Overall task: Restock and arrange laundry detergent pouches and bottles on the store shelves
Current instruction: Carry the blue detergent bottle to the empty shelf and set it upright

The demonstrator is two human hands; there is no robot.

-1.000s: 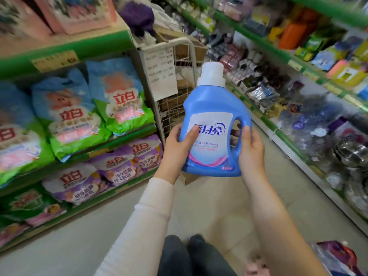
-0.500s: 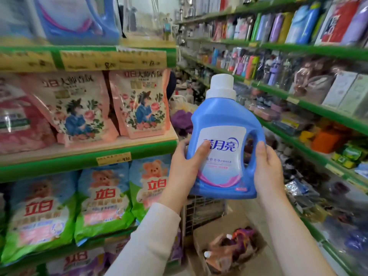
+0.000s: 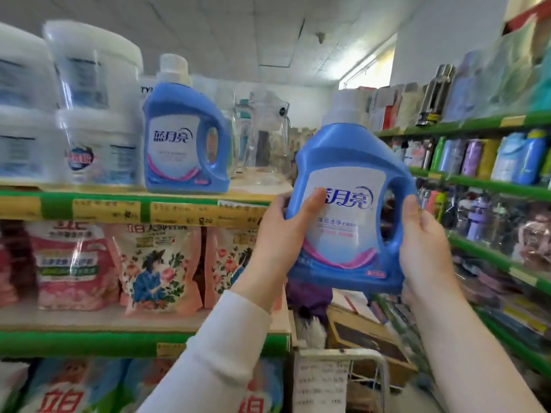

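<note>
change noted: over the last second the view has lifted from the lower pouch rows to the top shelf, and the held bottle has risen with it, tilting slightly. judged meaning: the carry is over and placement on the top shelf is the step in hand.

left to right: stacked white plastic tubs [image 3: 98, 114] stand on the green-edged top shelf [image 3: 56, 208]. beside them an identical blue plastic detergent bottle with white cap [image 3: 185, 138] already stands upright, with bare shelf to its right before a clear plastic pitcher [image 3: 268, 135]. below, pink floral detergent pouches [image 3: 158, 263] fill the next tier.

the left hand [image 3: 280, 236] is closed on the held blue handled detergent bottle [image 3: 348, 210], thumb across the label, fingers behind the left edge. the right hand [image 3: 423, 248] clasps the handle side and lower corner. the bottle sits between both palms, in the air, right of and slightly lower than the shelved one, not yet touching the shelf.
</note>
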